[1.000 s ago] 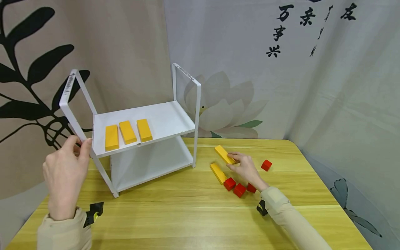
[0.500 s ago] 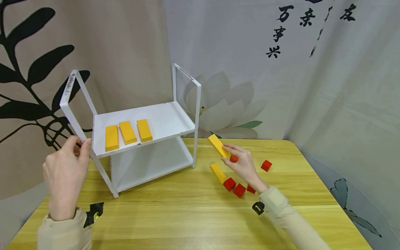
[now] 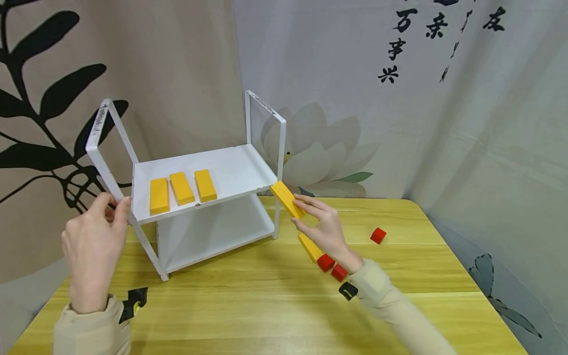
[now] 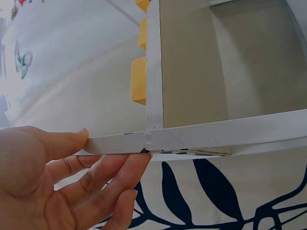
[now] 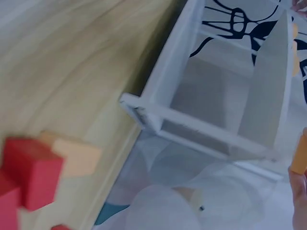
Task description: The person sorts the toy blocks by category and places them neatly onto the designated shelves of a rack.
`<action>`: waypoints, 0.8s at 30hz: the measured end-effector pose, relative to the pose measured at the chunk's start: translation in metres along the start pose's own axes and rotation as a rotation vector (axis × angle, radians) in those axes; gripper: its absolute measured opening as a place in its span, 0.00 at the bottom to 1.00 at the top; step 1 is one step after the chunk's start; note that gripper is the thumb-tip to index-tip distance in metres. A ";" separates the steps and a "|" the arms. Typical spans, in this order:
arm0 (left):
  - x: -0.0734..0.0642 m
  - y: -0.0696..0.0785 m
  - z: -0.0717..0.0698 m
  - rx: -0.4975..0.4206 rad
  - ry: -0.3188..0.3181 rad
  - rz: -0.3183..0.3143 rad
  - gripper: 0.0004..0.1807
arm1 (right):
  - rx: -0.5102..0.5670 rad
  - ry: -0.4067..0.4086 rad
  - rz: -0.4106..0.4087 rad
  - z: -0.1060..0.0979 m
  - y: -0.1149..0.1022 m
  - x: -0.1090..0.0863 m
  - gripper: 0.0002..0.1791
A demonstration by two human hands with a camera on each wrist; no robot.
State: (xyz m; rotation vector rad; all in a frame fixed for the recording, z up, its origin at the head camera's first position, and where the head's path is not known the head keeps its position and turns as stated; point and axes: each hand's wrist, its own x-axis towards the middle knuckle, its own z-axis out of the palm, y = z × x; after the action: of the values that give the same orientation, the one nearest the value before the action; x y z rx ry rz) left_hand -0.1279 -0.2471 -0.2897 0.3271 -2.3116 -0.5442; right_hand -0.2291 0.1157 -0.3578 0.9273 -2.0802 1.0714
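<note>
My left hand (image 3: 95,244) pinches the left front post of a white two-tier shelf (image 3: 230,162); the left wrist view shows thumb and fingers on either side of that post (image 4: 115,143). On the upper tier, three yellow blocks (image 3: 180,188) lie in a row toward the left. My right hand (image 3: 324,229) holds another yellow block (image 3: 287,198) between thumb and fingers, raised beside the shelf's right front post. In the right wrist view only the edge of this held block (image 5: 301,155) shows. Below the right hand, a yellow block (image 3: 310,247) lies on the table, partly hidden.
Two red cubes (image 3: 339,272) sit close to the yellow block on the table, and another red cube (image 3: 378,235) lies farther right. The shelf's lower tier (image 3: 213,236) is bare. A printed curtain (image 3: 337,98) hangs behind the wooden table (image 3: 248,305).
My right hand has lifted the yellow block off the table and carried it left toward the shelf's right post. My left hand has stayed on the left post.
</note>
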 end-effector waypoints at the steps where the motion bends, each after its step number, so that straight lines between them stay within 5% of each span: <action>1: 0.000 0.000 0.000 0.000 -0.001 -0.002 0.19 | 0.012 0.003 -0.006 0.003 -0.003 0.003 0.21; 17: 0.001 -0.001 0.000 -0.003 0.004 0.015 0.18 | 0.044 -0.032 0.047 0.058 -0.033 0.053 0.19; 24: 0.001 -0.001 0.000 0.005 0.002 0.012 0.18 | -0.034 -0.074 0.051 0.079 -0.041 0.069 0.18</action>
State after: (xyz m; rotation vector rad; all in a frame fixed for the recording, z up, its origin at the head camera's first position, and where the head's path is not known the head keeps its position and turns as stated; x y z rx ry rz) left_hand -0.1281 -0.2484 -0.2897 0.3161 -2.3120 -0.5324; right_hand -0.2515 0.0097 -0.3257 0.9145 -2.1861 1.0391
